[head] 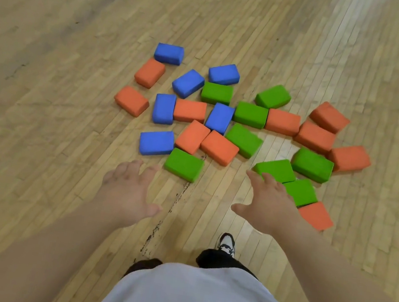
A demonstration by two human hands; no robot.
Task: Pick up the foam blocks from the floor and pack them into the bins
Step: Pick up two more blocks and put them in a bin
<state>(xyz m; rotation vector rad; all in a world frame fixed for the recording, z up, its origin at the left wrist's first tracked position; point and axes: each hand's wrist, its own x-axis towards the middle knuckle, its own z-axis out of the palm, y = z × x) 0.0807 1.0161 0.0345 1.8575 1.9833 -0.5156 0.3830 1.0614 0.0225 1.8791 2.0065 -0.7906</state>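
1. Blocks (216, 147) lie scattered on the wooden floor (64, 56), blue, orange and green, many touching.
2. Left hand (127, 186) stretched forward, fingers spread wide, holding nothing, just short of a green block (183, 164).
3. Right hand (269, 203) spread wide too, empty, fingertips over the edge of a second green block (278, 168).

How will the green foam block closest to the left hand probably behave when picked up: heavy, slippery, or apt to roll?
The green foam block is probably light for its size, being foam. Its matte, rough-looking surface suggests little slipping. It lies flat on the wooden floor, a box shape, so a push should slide it, not roll it.
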